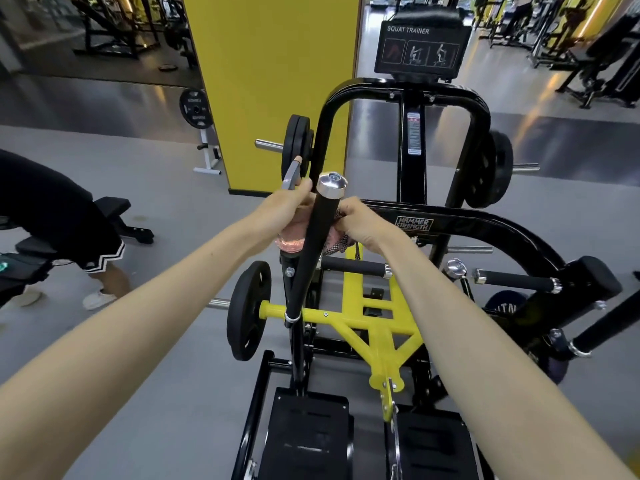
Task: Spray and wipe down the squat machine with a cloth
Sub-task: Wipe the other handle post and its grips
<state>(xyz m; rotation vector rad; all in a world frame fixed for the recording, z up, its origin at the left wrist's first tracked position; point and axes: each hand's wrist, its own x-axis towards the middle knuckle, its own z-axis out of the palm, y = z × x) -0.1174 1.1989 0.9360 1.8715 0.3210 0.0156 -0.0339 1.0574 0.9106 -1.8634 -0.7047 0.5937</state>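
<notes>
The squat machine [460, 223] is a black frame with a yellow linkage [377, 327], a "SQUAT TRAINER" sign and two black footplates at the bottom. A black handle [311, 247] with a chrome cap rises in front of my hands. My left hand [280, 213] grips a pink spray bottle [290, 244]; its grey nozzle sticks up past my fingers. My right hand [362, 220] is closed on a pinkish, grid-patterned cloth [337, 239], pressed against the handle's right side. The handle hides part of both.
A person in black shorts [69, 220] stands at the left by a black bench [121, 216]. A yellow pillar [273, 81] rises behind the machine. Weight plates [247, 310] hang on the machine's pegs. More gym machines fill the back right.
</notes>
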